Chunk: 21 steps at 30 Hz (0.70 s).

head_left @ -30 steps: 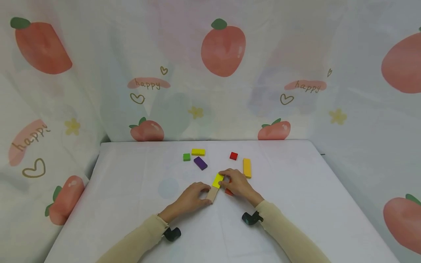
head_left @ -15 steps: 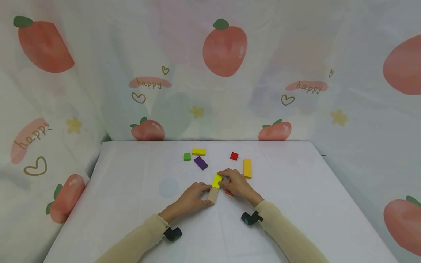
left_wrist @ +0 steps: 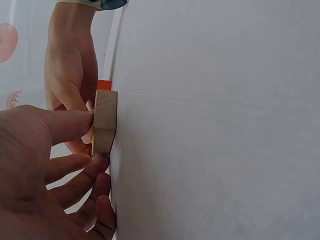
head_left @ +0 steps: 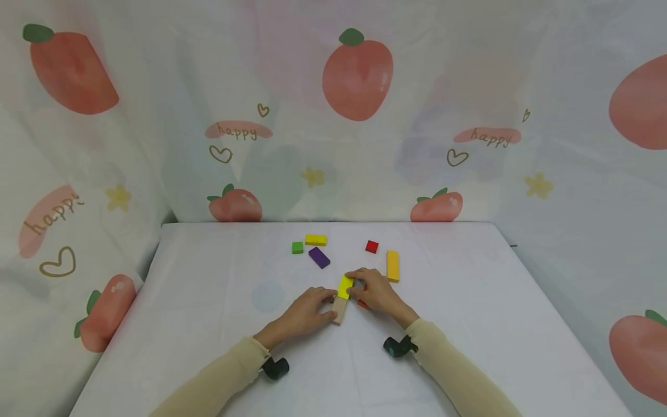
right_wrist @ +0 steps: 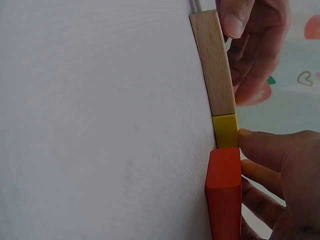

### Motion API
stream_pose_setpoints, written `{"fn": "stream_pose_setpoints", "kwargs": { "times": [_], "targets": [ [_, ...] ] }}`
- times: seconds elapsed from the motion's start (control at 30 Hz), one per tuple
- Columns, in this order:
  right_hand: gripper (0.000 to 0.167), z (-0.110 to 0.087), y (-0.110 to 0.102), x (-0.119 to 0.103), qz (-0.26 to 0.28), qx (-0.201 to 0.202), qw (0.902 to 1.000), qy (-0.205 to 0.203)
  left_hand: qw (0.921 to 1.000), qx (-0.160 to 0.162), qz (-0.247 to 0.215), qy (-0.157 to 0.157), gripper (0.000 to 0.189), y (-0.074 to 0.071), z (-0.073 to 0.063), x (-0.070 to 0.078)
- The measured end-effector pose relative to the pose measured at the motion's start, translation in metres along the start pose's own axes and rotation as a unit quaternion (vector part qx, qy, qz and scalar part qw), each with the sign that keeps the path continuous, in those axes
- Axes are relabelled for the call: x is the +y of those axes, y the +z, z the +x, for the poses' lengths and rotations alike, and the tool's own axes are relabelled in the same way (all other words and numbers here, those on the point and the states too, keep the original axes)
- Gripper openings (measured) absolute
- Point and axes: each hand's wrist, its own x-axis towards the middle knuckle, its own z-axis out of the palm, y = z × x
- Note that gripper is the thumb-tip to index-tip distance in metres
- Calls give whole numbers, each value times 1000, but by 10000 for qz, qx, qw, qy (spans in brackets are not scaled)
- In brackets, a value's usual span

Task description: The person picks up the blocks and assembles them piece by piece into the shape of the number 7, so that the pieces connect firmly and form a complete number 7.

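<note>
A plain wooden block [head_left: 339,311] lies end to end with a bright yellow block [head_left: 344,286] on the white tabletop. My left hand [head_left: 302,314] holds the wooden block from its left side, thumb near its close end and fingers near the joint. The yellow block is pinched by my right hand [head_left: 379,295], with the index finger at its far end and the thumb at its right side. Partly hidden under that hand is an orange-red block [right_wrist: 224,205], which stands close beside the yellow one in the right wrist view.
Toward the back left lie a green block [head_left: 297,248], a yellow block [head_left: 315,240] and a purple block [head_left: 319,258]. A small red block [head_left: 372,247] and an orange-yellow block [head_left: 393,266] lie behind my right hand. A fruit-print curtain [head_left: 333,162] encloses the table.
The wooden block's near end has shifted slightly right, bringing it straighter with the yellow block. My left thumb has moved a little up along it. The right hand stays nearly still.
</note>
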Motion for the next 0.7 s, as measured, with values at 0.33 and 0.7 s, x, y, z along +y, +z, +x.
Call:
{"fn": "stream_pose_setpoints", "kwargs": {
  "times": [0.33, 0.7],
  "targets": [
    [42, -4, -1, -1, 231, -41, 9997, 104, 9998, -123, 120, 67, 52, -3, 6, 1],
    [44, -17, -8, 3, 892, 300, 9929, 734, 9994, -214, 260, 7, 51, -6, 6, 5]
  ]
}}
